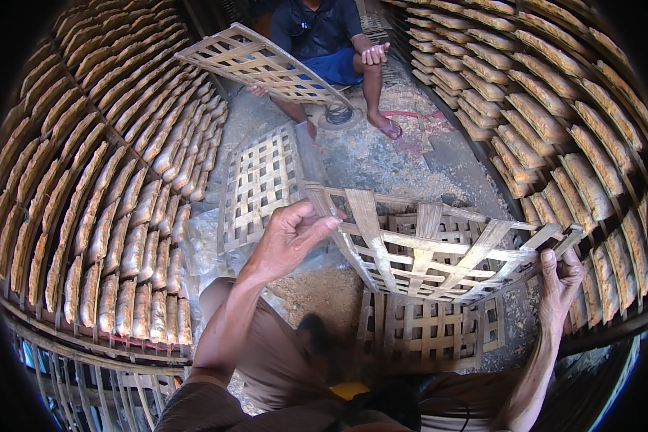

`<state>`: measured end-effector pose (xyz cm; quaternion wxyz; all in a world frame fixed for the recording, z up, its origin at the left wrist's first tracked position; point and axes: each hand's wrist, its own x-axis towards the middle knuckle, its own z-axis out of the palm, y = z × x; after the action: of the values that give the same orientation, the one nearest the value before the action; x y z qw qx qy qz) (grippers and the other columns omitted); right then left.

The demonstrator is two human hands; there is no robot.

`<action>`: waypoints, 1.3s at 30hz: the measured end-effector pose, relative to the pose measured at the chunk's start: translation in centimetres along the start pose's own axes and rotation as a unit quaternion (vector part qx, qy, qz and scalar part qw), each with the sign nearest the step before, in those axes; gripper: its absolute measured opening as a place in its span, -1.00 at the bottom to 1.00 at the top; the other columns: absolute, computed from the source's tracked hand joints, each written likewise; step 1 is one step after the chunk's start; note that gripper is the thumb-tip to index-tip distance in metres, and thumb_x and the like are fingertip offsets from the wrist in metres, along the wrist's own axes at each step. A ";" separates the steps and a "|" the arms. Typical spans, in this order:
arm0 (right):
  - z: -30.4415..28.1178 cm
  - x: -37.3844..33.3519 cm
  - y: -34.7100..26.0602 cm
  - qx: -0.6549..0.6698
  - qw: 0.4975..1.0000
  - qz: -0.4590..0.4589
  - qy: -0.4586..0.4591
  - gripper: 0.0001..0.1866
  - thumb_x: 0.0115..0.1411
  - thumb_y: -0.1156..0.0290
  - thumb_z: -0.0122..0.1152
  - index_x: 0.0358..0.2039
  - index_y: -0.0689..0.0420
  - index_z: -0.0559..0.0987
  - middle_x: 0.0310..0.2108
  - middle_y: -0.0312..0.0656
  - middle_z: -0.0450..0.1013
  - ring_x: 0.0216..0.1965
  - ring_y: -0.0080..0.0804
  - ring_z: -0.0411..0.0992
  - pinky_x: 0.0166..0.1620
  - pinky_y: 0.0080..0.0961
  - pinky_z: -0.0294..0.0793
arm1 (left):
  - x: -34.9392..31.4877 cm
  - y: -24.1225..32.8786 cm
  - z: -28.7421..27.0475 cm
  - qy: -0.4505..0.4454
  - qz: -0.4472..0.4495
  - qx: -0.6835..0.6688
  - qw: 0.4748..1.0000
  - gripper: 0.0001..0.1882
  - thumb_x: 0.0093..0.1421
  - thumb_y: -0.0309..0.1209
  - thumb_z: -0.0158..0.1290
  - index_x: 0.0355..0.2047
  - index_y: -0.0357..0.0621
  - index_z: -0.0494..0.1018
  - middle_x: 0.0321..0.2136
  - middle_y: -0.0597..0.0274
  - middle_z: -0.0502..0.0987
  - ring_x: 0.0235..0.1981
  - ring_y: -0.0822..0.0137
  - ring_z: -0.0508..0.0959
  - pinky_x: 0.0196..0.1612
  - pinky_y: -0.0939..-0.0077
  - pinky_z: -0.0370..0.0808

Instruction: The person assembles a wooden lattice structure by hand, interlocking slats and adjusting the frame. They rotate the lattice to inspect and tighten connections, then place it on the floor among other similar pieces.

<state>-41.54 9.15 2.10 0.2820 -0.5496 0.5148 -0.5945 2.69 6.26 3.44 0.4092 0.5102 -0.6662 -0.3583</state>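
Note:
Between my two hands a woven bamboo lattice tray point(371, 230) is held up, tilted in front of me. My left hand point(288, 241) pinches its left end, thumb along the frame. At the right corner, my right hand point(561, 277) has its fingers closed round the frame. Part of another lattice tray point(426, 324) shows underneath, low in front of my legs. More lattice shows through the openings behind the held tray. To the left of the held tray, a pale lattice tray point(230, 189) rests on the floor.
A person point(317, 36) sits opposite, one hand holding another lattice tray point(241, 63) at a slant. Racks with rows of pale brown slabs point(133, 245) rise on the left, with similar slabs point(540, 115) on the right. Plastic sheeting point(201, 248) lies near my left leg; crumbs litter the floor.

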 end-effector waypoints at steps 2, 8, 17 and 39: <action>0.0 0.1 0.0 -0.010 1.000 0.013 -0.004 -0.64 0.33 0.27 0.35 0.00 0.27 0.66 -0.16 -0.25 0.60 -0.09 -0.49 0.49 0.05 -0.41 0.42 | -0.1 -0.4 -0.3 0.005 0.007 0.012 1.000 -0.77 0.39 -0.39 0.18 -0.09 -0.33 0.61 -0.29 0.20 0.69 -0.25 0.56 0.60 -0.18 0.60 0.55; -0.4 0.4 -0.3 0.023 0.998 0.049 -0.042 -0.59 0.30 0.23 0.39 0.01 0.28 0.65 -0.18 -0.24 0.62 -0.14 -0.49 0.51 0.02 -0.40 0.45 | -0.2 1.1 0.2 0.001 0.025 -0.017 1.000 -0.76 0.39 -0.40 0.17 -0.05 -0.33 0.61 -0.27 0.19 0.69 -0.23 0.56 0.59 -0.17 0.60 0.55; -2.3 0.9 -0.4 0.036 0.996 0.032 -0.078 -0.66 0.17 0.41 0.47 -0.05 0.25 0.70 -0.22 -0.25 0.66 -0.20 -0.53 0.54 -0.03 -0.47 0.49 | -0.3 0.8 0.2 -0.002 0.015 -0.022 1.000 -0.76 0.40 -0.42 0.15 -0.03 -0.32 0.60 -0.23 0.20 0.69 -0.21 0.56 0.58 -0.14 0.59 0.54; -2.1 0.8 0.0 -0.005 0.997 0.045 -0.060 -0.69 0.25 0.49 0.37 0.01 0.25 0.68 -0.19 -0.22 0.66 -0.15 -0.53 0.54 0.00 -0.48 0.48 | -0.1 0.5 0.1 -0.014 -0.007 0.013 1.000 -0.73 0.42 -0.43 0.10 0.06 -0.25 0.54 -0.12 0.12 0.68 -0.11 0.38 0.66 -0.02 0.36 0.66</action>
<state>-43.73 9.10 2.65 0.3361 -0.5621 0.5244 -0.5441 2.40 6.49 3.82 0.3908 0.5152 -0.6726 -0.3598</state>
